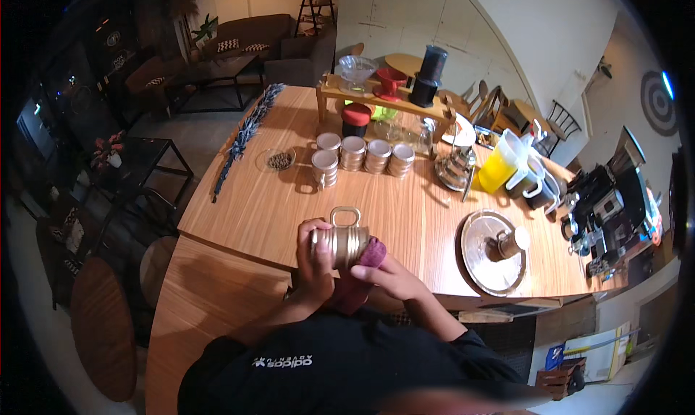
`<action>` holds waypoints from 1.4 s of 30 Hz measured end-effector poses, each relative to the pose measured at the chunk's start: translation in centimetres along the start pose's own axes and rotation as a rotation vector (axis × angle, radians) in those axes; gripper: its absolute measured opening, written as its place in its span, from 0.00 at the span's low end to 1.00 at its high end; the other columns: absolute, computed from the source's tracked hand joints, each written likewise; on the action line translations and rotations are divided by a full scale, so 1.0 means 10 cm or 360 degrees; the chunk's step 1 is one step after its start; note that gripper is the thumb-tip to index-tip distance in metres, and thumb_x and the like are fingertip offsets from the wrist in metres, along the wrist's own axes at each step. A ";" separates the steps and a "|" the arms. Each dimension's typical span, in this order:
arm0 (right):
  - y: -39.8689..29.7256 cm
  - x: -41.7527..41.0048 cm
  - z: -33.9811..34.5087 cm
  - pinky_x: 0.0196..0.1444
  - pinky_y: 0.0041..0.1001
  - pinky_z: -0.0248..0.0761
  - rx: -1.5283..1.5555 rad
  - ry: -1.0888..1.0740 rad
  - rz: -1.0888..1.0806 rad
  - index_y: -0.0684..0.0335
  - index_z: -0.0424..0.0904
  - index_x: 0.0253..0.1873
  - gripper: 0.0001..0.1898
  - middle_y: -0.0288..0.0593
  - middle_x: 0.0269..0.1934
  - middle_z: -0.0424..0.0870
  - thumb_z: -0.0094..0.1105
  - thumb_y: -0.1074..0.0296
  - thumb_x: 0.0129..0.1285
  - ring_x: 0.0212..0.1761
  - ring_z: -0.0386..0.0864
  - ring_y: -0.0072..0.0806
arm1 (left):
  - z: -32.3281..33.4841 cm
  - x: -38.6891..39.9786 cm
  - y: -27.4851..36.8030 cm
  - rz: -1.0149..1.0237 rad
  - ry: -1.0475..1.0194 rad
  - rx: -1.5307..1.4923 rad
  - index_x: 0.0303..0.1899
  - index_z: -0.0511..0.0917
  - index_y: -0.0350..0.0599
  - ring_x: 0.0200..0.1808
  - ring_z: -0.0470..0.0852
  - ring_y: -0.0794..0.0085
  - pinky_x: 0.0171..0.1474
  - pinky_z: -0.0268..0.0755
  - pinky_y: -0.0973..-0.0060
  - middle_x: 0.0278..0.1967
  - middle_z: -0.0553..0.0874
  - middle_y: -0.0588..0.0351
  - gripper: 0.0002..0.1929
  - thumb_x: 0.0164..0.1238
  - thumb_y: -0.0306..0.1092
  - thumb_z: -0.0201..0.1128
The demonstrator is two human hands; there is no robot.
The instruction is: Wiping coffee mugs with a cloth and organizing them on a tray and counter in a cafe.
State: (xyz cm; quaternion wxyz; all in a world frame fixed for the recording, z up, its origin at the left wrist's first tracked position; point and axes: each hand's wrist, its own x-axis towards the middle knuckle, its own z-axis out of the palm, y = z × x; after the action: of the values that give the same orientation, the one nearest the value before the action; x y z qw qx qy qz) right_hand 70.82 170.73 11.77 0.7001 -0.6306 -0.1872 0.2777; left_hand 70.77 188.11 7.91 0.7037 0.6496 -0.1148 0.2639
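Observation:
My left hand grips a ribbed metal mug, which lies on its side in the air with its handle pointing away from me. A maroon cloth is in my right hand, pressed at the mug's right end; part of it hangs below. Beyond my hands, several similar mugs stand grouped on the wooden table. To the right, a round metal tray bears one more mug.
A glass dish of coffee beans lies left of the mugs. Behind them a wooden stand holds coffee drippers. A metal gooseneck kettle, a pitcher of yellow liquid and coffee equipment are at the right.

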 end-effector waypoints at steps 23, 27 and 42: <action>0.37 -1.18 -1.21 0.57 0.34 0.77 0.1224 0.0148 0.0149 0.67 0.74 0.62 0.21 0.48 0.54 0.82 0.57 0.58 0.74 0.54 0.82 0.35 | 1.50 -0.32 -0.28 -0.0091 -0.0322 -0.0106 0.47 0.78 0.36 0.45 0.80 0.70 0.51 0.72 0.71 0.41 0.82 0.50 0.21 0.83 0.46 0.46; 0.29 -1.42 -1.24 0.67 0.47 0.72 0.1898 0.0417 -0.0092 0.65 0.73 0.66 0.26 0.55 0.62 0.79 0.55 0.52 0.73 0.62 0.79 0.48 | 1.76 -0.34 -0.33 0.0282 -0.0425 -0.0178 0.49 0.77 0.35 0.48 0.81 0.57 0.54 0.73 0.62 0.44 0.81 0.43 0.24 0.81 0.51 0.45; 0.18 -1.84 -1.98 0.44 0.32 0.78 -0.2043 0.0052 -0.0485 0.67 0.83 0.47 0.12 0.48 0.33 0.85 0.73 0.69 0.61 0.37 0.86 0.34 | 2.54 -0.65 -0.37 -0.1011 -0.0695 -0.0304 0.44 0.78 0.42 0.46 0.77 0.80 0.57 0.71 0.75 0.40 0.80 0.59 0.20 0.87 0.47 0.43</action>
State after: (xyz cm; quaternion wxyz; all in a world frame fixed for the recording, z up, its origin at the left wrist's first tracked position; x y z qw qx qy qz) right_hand 68.39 143.92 8.99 0.2193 -0.8934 -0.3922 -0.0007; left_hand 71.82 161.88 4.75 0.7665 0.6253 -0.0792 -0.1232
